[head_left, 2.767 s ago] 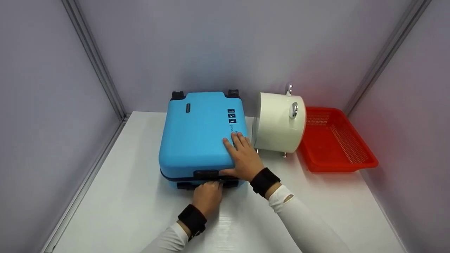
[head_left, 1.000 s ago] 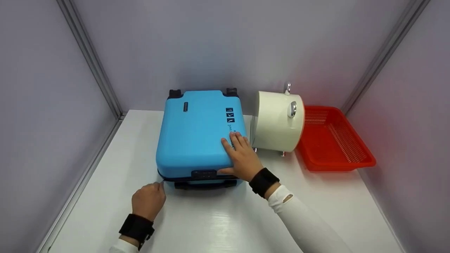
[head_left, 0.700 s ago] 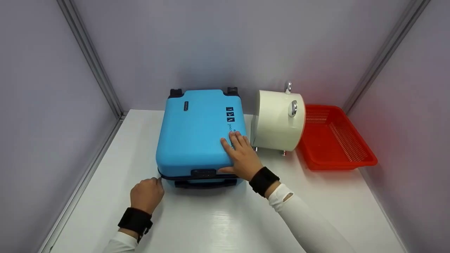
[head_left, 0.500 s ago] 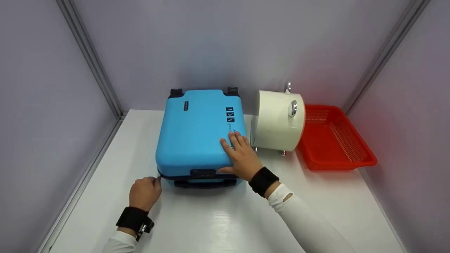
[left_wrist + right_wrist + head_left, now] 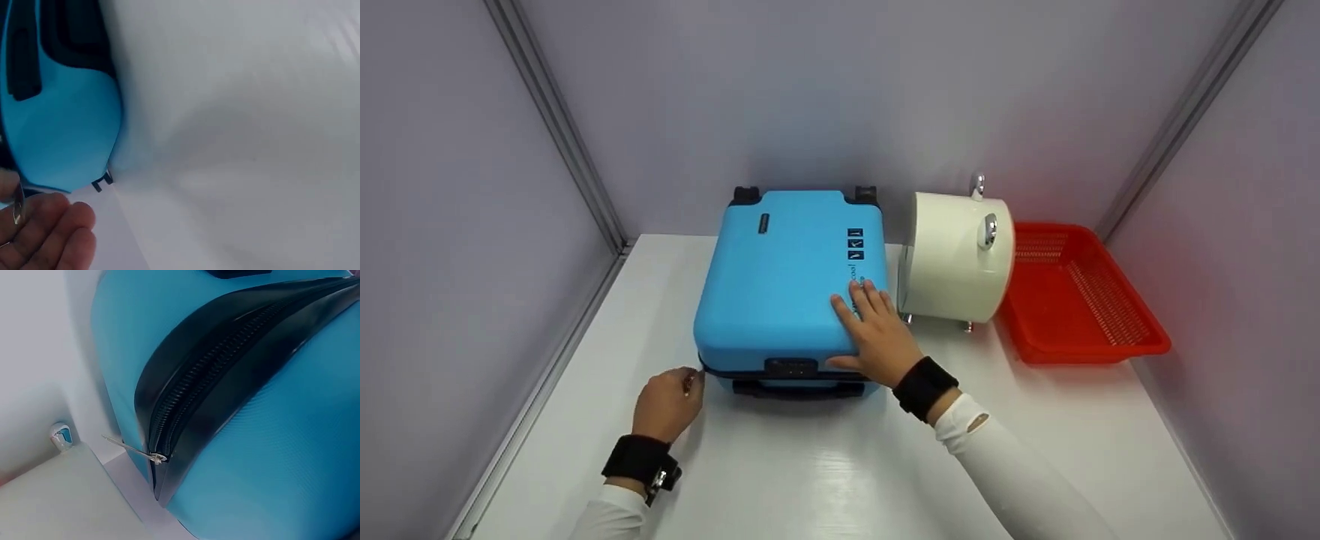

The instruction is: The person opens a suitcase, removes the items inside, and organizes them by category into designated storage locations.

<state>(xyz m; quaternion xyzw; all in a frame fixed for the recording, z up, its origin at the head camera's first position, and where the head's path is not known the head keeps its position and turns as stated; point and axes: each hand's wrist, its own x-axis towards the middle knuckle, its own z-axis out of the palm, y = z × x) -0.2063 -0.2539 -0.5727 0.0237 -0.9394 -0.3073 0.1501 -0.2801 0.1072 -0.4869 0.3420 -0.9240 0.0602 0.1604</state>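
Note:
A light-blue hard-shell suitcase [image 5: 787,277] lies flat, its carry handle [image 5: 799,391] facing the person. At its front left corner my left hand [image 5: 666,405] pinches a metal zipper pull [image 5: 18,207] between thumb and fingers. My right hand [image 5: 881,341] rests spread on the lid's front right part, thumb beside the black lock [image 5: 791,367]. The right wrist view has a second zipper slider [image 5: 157,458] on the suitcase's side, its pull sticking outward. Tooth rows [image 5: 216,354] stand apart along the black zipper tape there.
Right of the suitcase stands a cream drum-shaped container [image 5: 956,259] with chrome knobs and small metal feet. Beyond it sits a red plastic basket [image 5: 1155,341]. Grey-white panels [image 5: 840,90] wall in the white table [image 5: 825,480] at the back and both sides.
My left hand has moved from the front middle to the left corner, then slightly back along the suitcase's side. The suitcase's rear has swung slightly right. My right hand stays on the lid.

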